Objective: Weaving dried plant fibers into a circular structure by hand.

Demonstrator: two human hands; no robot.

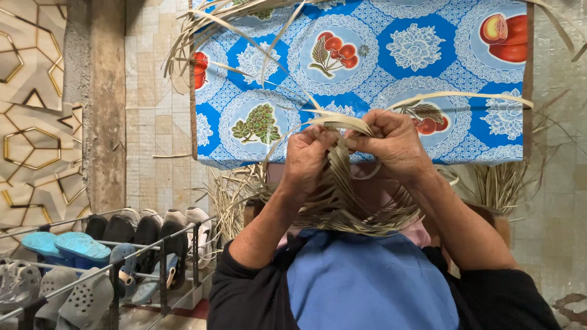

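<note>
Both hands are raised above the near edge of the tabletop (367, 36) with its blue fruit-patterned cloth, working a bundle of dried leaf strips (342, 195). The left hand (309, 156) and right hand (394, 142) are closed, fingertips pinching the looped strip ends between them. The strips look light, thin and springy (probably brittle if creased sharply), best held near the crossing. Their long axes fan downward toward the blue apron (367, 281).
</note>
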